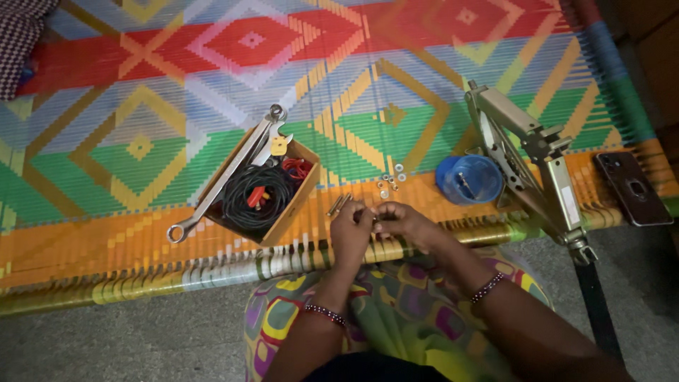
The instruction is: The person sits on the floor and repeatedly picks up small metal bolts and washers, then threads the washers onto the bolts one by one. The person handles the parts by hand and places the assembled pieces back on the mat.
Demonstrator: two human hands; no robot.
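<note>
Above the patterned lap, at the near edge of the woven cot [106, 233], the left hand [350, 230] and right hand [403, 221] meet, fingertips pinched together on a small metal part [373, 212] held between them; its exact kind is too small to tell. Just beyond the left hand lie 2 bolts [338, 204]. Farther back, loose washers [391, 180] are scattered. Left of them sits a cardboard box [293, 205] holding black cable [258, 198] and long spanners [230, 177]. Right of the hands stand a blue cup [469, 180], a scissor jack [527, 159] and a phone [631, 188].
</note>
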